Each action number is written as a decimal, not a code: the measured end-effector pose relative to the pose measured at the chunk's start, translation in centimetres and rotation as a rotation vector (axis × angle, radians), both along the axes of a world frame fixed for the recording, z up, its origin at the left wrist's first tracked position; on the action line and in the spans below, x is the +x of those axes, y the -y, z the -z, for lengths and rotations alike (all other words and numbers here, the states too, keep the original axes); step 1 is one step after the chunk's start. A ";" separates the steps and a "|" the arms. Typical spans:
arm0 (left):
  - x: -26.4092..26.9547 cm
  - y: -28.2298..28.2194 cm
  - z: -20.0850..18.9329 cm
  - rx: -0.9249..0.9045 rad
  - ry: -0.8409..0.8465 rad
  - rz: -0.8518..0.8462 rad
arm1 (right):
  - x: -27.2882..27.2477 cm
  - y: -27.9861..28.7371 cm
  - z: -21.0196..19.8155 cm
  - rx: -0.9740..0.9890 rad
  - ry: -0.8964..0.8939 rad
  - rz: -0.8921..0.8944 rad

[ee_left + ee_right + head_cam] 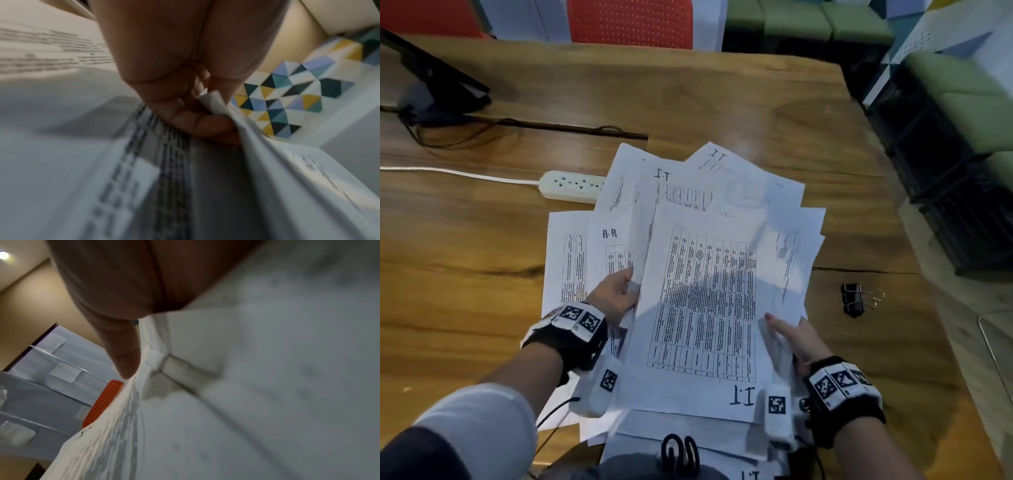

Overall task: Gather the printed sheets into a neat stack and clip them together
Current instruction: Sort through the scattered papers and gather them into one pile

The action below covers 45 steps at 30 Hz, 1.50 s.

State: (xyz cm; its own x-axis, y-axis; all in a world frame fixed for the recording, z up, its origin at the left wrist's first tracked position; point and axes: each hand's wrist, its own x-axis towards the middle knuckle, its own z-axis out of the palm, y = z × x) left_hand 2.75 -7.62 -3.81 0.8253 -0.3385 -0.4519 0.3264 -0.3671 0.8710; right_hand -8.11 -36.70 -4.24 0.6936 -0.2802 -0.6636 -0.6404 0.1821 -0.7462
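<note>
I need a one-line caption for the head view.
Both hands, left hand and right hand, hold loose printed sheets above a wooden table; binder clip lies unused.

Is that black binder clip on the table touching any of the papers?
Apart. The head view shows the binder clip lying alone on the wooden table, bare wood between it and the printed sheets.

place: office or shared workroom | evidence: long wooden desk with cable slot; monitor stand; white power strip; printed tables on sheets; binder clip; orange chairs; geometric-pattern wall
</note>
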 end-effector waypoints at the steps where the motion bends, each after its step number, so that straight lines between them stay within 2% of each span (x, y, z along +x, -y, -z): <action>1: 0.0 -0.3 -0.1 0.011 -0.009 0.040 | 0.4 0.3 -0.1 -0.032 0.005 -0.013; 4: -0.3 -1.1 -0.5 0.009 -0.118 0.175 | 1.5 0.7 -1.5 -0.113 0.069 -0.017; 8: -0.9 -1.2 -0.6 0.029 -0.303 0.259 | 1.7 0.1 -1.2 -0.092 0.071 -0.050; 10: -1.6 -1.3 -0.1 0.057 -0.296 0.271 | 1.2 -0.5 -1.1 -0.034 0.064 -0.079; 13: -2.8 -1.4 0.5 -0.027 -0.306 0.213 | 0.2 -0.6 -0.6 0.024 0.052 -0.137; 15: -3.4 -1.2 -0.2 -0.026 -0.261 0.296 | -0.1 -0.5 0.0 0.046 0.060 -0.087; 17: -3.6 -1.3 -1.1 0.055 -0.186 0.359 | -0.2 -0.8 0.2 -0.043 0.085 -0.075; 18: -3.3 -1.5 -1.1 0.086 -0.124 0.311 | 0.0 -1.2 0.2 -0.105 0.096 -0.079; 19: -2.7 -1.9 -0.8 0.149 -0.047 0.184 | 0.1 -1.4 0.1 -0.148 0.096 -0.082; 21: -1.4 -2.9 -0.8 0.387 0.104 -0.126 | 0.4 -1.6 -0.2 -0.169 0.084 -0.078; 23: -0.5 -3.6 -0.9 0.566 0.136 -0.298 | 0.8 -1.8 -1.2 -0.159 0.090 -0.082; 26: -0.3 -3.0 -0.9 0.538 0.050 -0.290 | 1.1 -1.8 -1.2 -0.177 0.108 -0.089; 28: -0.7 -2.4 -0.7 0.499 0.067 -0.295 | 1.3 -2.2 -1.2 -0.167 0.107 -0.092; 31: -1.0 -2.1 -1.1 0.422 0.277 -0.338 | 1.3 -2.1 -0.9 -0.137 0.061 -0.092; 33: -1.1 -2.3 -1.7 0.347 0.433 -0.375 | 0.9 -1.7 -0.9 -0.052 0.048 -0.060; 34: -0.9 -2.5 -1.6 0.323 0.459 -0.387 | 0.7 -1.4 -0.5 -0.023 0.026 -0.029; 37: -0.8 -2.5 -1.4 0.206 0.335 -0.366 | 0.4 -1.3 0.2 -0.059 -0.039 0.005; 39: -1.1 -1.8 -1.6 0.057 0.123 -0.343 | 0.8 -2.2 -0.1 -0.117 -0.011 -0.054; 41: -1.2 -1.2 -1.6 0.036 -0.073 -0.368 | 1.2 -3.0 -0.6 -0.154 0.024 -0.130; 43: -1.0 -1.2 -1.4 0.042 -0.176 -0.405 | 1.3 -3.5 -1.0 -0.112 0.045 -0.141; 45: -0.9 -1.7 -1.3 -0.024 -0.209 -0.416 | 1.4 -3.7 -1.4 -0.019 0.048 -0.053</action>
State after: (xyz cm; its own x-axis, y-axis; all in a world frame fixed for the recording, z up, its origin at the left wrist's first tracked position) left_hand 1.84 -5.91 -2.50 0.7853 -0.0102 -0.6190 0.6110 -0.1487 0.7775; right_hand -6.71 -33.04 -2.84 0.7389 -0.2549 -0.6238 -0.6117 0.1346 -0.7796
